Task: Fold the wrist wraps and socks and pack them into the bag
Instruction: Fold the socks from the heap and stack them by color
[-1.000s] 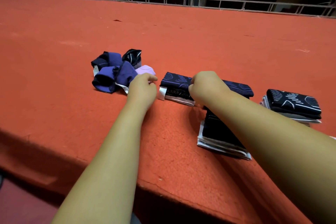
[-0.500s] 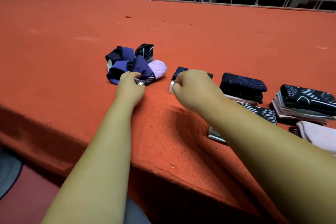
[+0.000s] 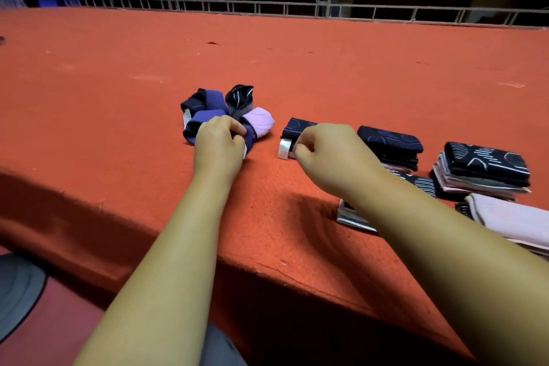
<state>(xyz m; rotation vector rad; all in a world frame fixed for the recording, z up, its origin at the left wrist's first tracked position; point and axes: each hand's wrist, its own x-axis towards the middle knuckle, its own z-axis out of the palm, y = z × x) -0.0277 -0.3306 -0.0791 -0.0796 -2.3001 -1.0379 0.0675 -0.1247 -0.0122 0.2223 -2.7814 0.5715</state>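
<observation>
One view is supplied: a wide-angle camera worn on the person's head. It is positioned above and just outside the near edge of the tabletop [image 3: 297, 74]. It faces forward and down toward the far edge, where a metal rail [image 3: 267, 6] closes the field. The near edge crosses the frame obliquely, lower at the right. Both forearms enter from the bottom. The left grip [image 3: 218, 145] at the sock pile [image 3: 208, 101] and the right grip [image 3: 332, 154] at the folded dark piece [image 3: 297, 125] lie at close range, near frame centre. The folded stacks [image 3: 487, 163] toward the tabletop's right end are cropped by the frame.
</observation>
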